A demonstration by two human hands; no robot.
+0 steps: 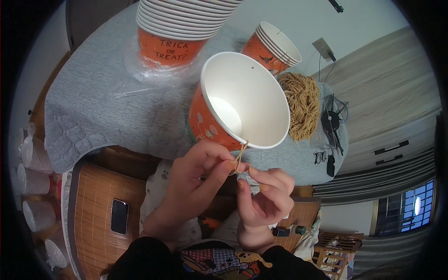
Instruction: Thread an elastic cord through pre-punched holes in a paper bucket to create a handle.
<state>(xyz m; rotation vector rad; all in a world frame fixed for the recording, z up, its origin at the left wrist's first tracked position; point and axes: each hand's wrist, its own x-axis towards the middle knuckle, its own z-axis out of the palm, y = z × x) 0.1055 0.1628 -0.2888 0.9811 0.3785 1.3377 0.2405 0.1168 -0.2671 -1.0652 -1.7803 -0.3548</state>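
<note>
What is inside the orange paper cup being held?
The orange paper cup shows a bare white interior; tan twine passes through its near rim. The floor is partly hidden by the near wall.

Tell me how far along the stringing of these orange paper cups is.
Done: I can't tell; the short stack of cups shows a small rim hole, but no strings. In hand: the left hand and right hand pinch tan twine at the rim of one orange cup. Left: the tall cup stack and a twine pile wait on the grey cloth.
</note>
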